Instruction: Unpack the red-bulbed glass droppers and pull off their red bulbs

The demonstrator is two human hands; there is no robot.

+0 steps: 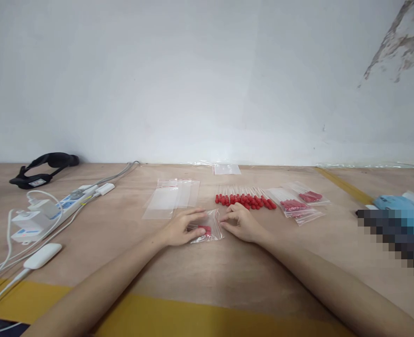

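A small clear zip bag (212,230) with red-tipped sticks inside lies flat on the wooden table (207,271). My left hand (181,228) rests on its left side, fingers pressing the top edge. My right hand (240,223) pinches the bag's right top corner. Just behind my hands lies a row of loose red-tipped sticks (245,199). Empty clear bags (172,197) are stacked to the left of that row. Filled bags (298,204) with red tips lie to its right.
A white power strip (57,208) with plugs and cables sits at the left, a white adapter (42,255) nearer me, a black strap device (43,169) by the wall. Another clear bag (226,169) lies at the back. Blue packaging (396,203) is at the right edge.
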